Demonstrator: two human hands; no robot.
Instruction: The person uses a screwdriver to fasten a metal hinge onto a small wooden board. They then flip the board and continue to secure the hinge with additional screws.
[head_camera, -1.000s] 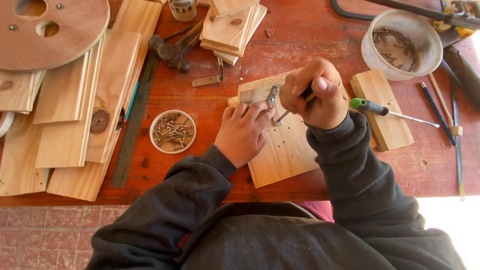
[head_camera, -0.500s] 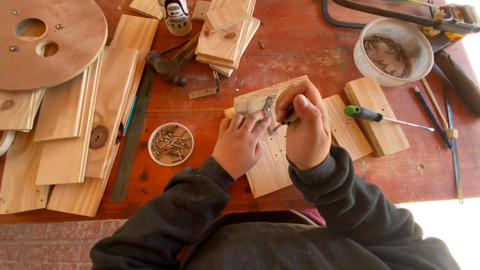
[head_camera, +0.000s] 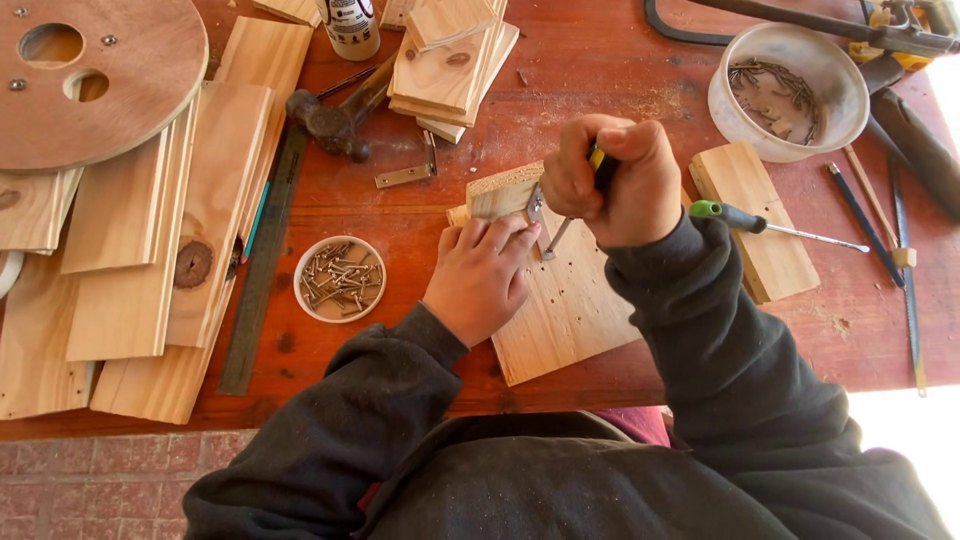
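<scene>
on red bench: left hand (head_camera: 480, 275) flat on pale plank (head_camera: 565, 310); right hand (head_camera: 615, 180) fisted round screwdriver (head_camera: 562, 232).

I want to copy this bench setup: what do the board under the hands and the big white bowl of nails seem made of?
The board looks like bare, unfinished softwood: pale, with visible grain and small holes. The bowl seems to be translucent white plastic, thin-rimmed and dull, though that is less certain.

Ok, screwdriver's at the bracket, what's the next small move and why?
Probably keep turning the screwdriver with the right hand: its tip sits at the metal bracket, and the left hand already pins the wooden board.
</scene>
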